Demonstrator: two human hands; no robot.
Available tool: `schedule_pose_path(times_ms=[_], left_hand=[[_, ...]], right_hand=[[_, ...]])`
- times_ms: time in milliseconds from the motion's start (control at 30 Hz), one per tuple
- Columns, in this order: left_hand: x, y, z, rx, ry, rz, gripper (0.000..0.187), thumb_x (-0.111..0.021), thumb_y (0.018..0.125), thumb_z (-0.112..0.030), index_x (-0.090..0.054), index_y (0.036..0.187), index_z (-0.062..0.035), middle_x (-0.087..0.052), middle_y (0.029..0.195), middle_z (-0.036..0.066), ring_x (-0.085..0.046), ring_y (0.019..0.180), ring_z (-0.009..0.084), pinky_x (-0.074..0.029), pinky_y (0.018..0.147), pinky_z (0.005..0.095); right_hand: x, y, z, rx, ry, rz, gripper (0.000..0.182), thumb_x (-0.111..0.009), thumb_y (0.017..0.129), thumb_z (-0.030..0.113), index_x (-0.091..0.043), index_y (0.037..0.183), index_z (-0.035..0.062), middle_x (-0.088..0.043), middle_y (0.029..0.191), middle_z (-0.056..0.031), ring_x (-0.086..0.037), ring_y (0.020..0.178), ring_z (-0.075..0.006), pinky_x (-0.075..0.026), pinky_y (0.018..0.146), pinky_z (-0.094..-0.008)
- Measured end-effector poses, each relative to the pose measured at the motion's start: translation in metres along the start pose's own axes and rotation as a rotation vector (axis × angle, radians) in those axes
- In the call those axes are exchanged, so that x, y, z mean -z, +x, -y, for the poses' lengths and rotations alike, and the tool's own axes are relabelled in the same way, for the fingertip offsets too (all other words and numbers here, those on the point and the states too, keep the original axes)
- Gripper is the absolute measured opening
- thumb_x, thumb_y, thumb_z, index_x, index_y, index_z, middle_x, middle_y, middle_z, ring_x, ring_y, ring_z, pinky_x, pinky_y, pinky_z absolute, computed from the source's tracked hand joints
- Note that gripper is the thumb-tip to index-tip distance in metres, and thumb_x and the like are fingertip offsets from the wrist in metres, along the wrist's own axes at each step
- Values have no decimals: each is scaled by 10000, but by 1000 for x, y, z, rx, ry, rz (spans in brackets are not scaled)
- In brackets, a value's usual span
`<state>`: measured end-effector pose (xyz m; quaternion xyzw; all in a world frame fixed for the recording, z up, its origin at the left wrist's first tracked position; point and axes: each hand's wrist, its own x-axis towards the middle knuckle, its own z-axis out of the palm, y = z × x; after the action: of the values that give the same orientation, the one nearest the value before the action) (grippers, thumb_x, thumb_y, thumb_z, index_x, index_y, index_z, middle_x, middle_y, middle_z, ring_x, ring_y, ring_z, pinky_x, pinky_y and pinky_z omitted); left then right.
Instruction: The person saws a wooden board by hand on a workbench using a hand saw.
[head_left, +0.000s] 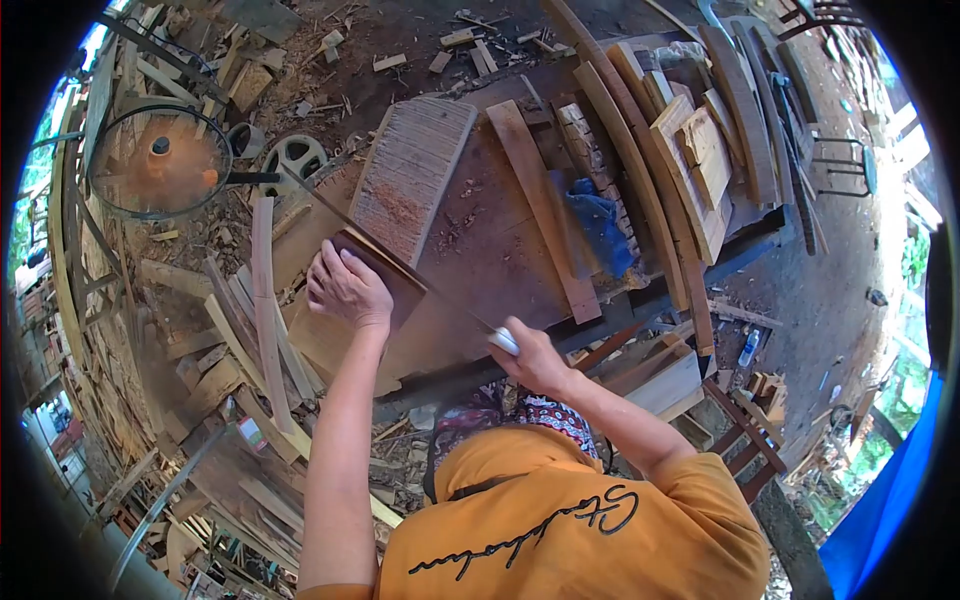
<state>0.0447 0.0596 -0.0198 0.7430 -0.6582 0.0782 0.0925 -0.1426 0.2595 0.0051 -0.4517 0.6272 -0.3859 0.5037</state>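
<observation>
Head view, board (392,272) under left grip (350,290), handle (504,341) in right grip (536,360)

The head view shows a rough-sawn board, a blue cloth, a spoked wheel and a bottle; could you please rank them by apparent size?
1. Rough-sawn board
2. Blue cloth
3. Spoked wheel, clearly shorter than the cloth
4. Bottle

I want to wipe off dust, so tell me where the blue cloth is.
In the head view, the blue cloth lies right of centre, between the plank and the curved boards, beyond the right hand.
</observation>
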Motion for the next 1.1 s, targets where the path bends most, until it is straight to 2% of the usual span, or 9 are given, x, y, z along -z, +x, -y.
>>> schedule_pose_path(times_ms=[133,233,267,367,467,633,800,933,1100], left_hand=[[2,-4,-5,13,95,62,406,-481,943,-254,-557,1296,-67,-543,1311,159,-443,1278,355,-276,1032,622],[1,2,-2,70,-162,90,390,-466,935,-270,-547,1284,-116,-522,1284,192,-422,1266,403,-238,1039,673],[-13,-5,-4,48,-8,-107,395,-492,926,-293,-537,1285,-135,-532,1264,156,-424,1262,373,-253,1039,629],[15,3,-7,53,-172,59,396,-509,929,-307,-533,1287,-139,-531,1234,97,-427,1236,295,-237,1054,562],[22,2,-7,9,-160,17,382,-485,946,-280,-543,1279,-102,-535,1221,98,-429,1221,287,-250,1049,534],[22,0,-5,-1,-172,2,392,-470,953,-289,-538,1287,-95,-535,1222,99,-426,1220,287,-238,1052,529],[25,3,-5,20,-231,30,379,-470,954,-290,-537,1273,-97,-532,1228,95,-420,1224,290,-236,1042,542],[24,2,-6,24,-210,37,377,-483,950,-285,-541,1271,-98,-534,1227,101,-419,1225,296,-244,1037,547],[24,4,-5,57,-190,9,364,-512,931,-272,-539,1254,-107,-541,1200,101,-425,1230,306,-252,1049,551]], right_hand=[[-8,58,9,16,-100,37,253,-674,902,176,-515,1032,28,-638,878,-269,-633,834,-474,-502,665,-489],[-13,24,12,-56,-109,-120,322,-728,862,182,-596,1120,40,-686,929,-213,-676,887,-417,-537,723,-431],[-3,7,-6,-95,-50,-13,297,-728,861,160,-599,1094,31,-691,910,-202,-696,874,-382,-542,734,-405],[3,-5,-7,59,24,-31,212,-716,860,116,-577,978,7,-677,810,-210,-708,771,-349,-534,681,-384],[-3,37,16,-14,-86,1,224,-715,852,105,-526,910,-1,-651,747,-224,-684,685,-370,-501,592,-405],[-20,48,37,118,-176,-106,282,-731,853,156,-506,929,4,-634,716,-222,-661,711,-452,-499,592,-451],[12,-13,-11,-106,-39,18,242,-722,835,117,-510,876,6,-628,672,-162,-680,632,-298,-515,592,-379],[-19,74,15,31,-112,-16,257,-722,816,96,-485,857,7,-603,642,-174,-653,588,-313,-486,556,-409],[-14,53,14,152,-168,-86,262,-725,809,96,-480,842,9,-594,633,-178,-668,608,-322,-476,552,-428]])
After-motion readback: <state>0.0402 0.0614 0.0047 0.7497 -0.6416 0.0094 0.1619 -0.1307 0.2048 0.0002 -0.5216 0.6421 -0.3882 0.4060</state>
